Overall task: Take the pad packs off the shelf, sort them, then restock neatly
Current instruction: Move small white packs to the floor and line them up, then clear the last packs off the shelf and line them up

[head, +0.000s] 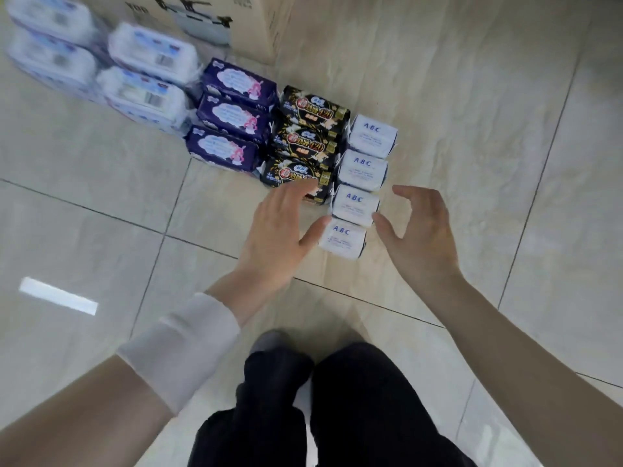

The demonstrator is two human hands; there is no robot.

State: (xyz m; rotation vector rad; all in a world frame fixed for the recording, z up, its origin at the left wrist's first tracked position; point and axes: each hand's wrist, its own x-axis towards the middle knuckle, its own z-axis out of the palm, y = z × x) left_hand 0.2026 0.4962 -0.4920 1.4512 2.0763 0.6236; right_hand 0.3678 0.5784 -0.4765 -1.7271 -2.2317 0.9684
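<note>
Pad packs lie sorted in rows on the tiled floor. Several small white ABC packs form the right-hand column, with the nearest ABC pack between my hands. Beside them lie three black packs and three purple packs. Large white packs sit at the far left. My left hand is open, its thumb close to the nearest ABC pack and its fingers over the nearest black pack. My right hand hovers open just right of the column, fingers loosely bent, holding nothing.
A cardboard box stands at the top behind the packs. My dark-trousered legs fill the bottom centre. Bare floor tiles stretch to the right of the packs, and a light reflection shows at the left.
</note>
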